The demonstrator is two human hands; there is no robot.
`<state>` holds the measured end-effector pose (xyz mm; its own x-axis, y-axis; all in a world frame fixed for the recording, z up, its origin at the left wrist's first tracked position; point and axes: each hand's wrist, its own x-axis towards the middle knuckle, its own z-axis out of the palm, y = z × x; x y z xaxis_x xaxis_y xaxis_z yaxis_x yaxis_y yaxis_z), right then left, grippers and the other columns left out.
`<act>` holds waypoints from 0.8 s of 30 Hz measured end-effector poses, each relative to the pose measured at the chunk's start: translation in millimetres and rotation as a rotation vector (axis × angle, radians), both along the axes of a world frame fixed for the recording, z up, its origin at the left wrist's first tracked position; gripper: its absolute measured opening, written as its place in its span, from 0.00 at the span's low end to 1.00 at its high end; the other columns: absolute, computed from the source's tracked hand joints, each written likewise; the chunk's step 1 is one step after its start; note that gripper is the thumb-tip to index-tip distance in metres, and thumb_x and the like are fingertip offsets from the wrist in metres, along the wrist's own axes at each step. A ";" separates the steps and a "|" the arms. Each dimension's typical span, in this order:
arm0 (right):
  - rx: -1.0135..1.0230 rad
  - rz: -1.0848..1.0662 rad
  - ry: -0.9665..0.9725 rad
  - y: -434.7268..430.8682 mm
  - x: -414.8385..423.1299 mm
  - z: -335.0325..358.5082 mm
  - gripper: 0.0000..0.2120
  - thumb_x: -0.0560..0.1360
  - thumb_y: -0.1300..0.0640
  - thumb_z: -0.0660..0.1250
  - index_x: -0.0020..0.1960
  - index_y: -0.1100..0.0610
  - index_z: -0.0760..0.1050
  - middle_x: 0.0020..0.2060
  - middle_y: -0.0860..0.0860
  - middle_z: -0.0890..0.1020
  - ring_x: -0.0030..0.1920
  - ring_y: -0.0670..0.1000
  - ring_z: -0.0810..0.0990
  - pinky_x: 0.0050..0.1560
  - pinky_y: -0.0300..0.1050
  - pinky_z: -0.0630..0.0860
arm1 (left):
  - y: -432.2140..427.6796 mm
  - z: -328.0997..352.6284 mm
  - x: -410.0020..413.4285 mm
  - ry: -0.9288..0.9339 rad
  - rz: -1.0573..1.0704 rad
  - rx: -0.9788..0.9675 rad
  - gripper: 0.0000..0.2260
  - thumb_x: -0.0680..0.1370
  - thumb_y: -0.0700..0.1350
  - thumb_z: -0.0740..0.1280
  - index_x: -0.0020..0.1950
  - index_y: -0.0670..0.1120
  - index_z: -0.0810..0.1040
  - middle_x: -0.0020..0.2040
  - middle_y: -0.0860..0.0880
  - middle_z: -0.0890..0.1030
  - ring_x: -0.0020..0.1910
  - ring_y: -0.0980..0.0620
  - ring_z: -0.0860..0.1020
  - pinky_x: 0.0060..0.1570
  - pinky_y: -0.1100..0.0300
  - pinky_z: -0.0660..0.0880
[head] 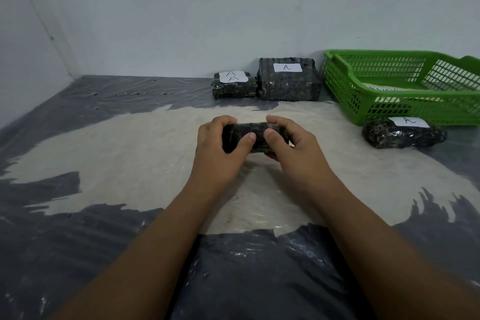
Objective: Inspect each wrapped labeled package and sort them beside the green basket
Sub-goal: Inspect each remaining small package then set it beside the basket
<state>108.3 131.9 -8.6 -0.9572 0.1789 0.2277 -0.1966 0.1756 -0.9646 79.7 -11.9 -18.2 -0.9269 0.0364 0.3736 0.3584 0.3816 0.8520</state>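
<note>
A small dark wrapped package (255, 130) is held above the floor in the middle of the view. My left hand (220, 148) grips its left end and my right hand (288, 145) grips its right end, thumbs on the near face. No label shows on it. The green basket (363, 101) stands at the right by the wall. To its left sit a large wrapped package (288, 86) labeled A and a small stack of two packages (233, 87) with A labels. Another package (402, 134) labeled A lies in front of the basket.
The floor is covered with dark plastic sheeting (78, 241) with a pale patch (130, 153) across the middle. A white wall (181, 21) runs behind, meeting a side wall at the left. Something pale lies inside the basket.
</note>
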 end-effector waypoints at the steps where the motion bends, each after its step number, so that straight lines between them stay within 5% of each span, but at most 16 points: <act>1: 0.011 -0.010 0.004 -1.4 -0.3 0.0 0.12 0.79 0.53 0.66 0.62 0.48 0.77 0.53 0.48 0.82 0.55 0.49 0.82 0.61 0.54 0.78 | 0.5 0.5 -0.1 -0.009 -0.002 0.006 0.15 0.76 0.51 0.68 0.60 0.54 0.70 0.59 0.50 0.69 0.50 0.64 0.71 0.44 0.77 0.67; 8: 0.044 0.005 0.003 -3.6 -2.5 1.4 0.17 0.77 0.53 0.68 0.65 0.48 0.75 0.50 0.42 0.79 0.54 0.48 0.81 0.61 0.47 0.77 | -0.6 2.8 -0.2 0.008 0.019 0.011 0.14 0.76 0.50 0.68 0.58 0.54 0.68 0.58 0.50 0.67 0.48 0.64 0.71 0.43 0.82 0.66; 14: 0.054 -0.047 0.014 -5.7 -1.4 0.8 0.13 0.75 0.59 0.67 0.58 0.48 0.74 0.42 0.45 0.78 0.36 0.41 0.75 0.36 0.30 0.72 | 3.8 4.2 4.2 0.062 0.011 0.008 0.13 0.76 0.47 0.69 0.56 0.53 0.69 0.58 0.50 0.67 0.49 0.65 0.71 0.43 0.82 0.65; 22: -0.026 0.024 0.002 -5.7 -1.9 2.5 0.17 0.75 0.51 0.67 0.64 0.46 0.75 0.52 0.44 0.80 0.56 0.48 0.81 0.62 0.50 0.77 | 1.7 3.2 1.0 0.031 0.015 -0.002 0.13 0.76 0.51 0.68 0.56 0.53 0.69 0.57 0.48 0.69 0.49 0.64 0.70 0.45 0.81 0.64; 24: -0.013 0.007 0.037 -5.4 -2.2 2.5 0.15 0.77 0.53 0.66 0.64 0.47 0.76 0.53 0.44 0.80 0.57 0.49 0.80 0.63 0.53 0.76 | 1.9 2.0 0.2 0.021 0.024 -0.028 0.11 0.76 0.53 0.67 0.55 0.54 0.68 0.57 0.49 0.69 0.52 0.59 0.70 0.50 0.74 0.66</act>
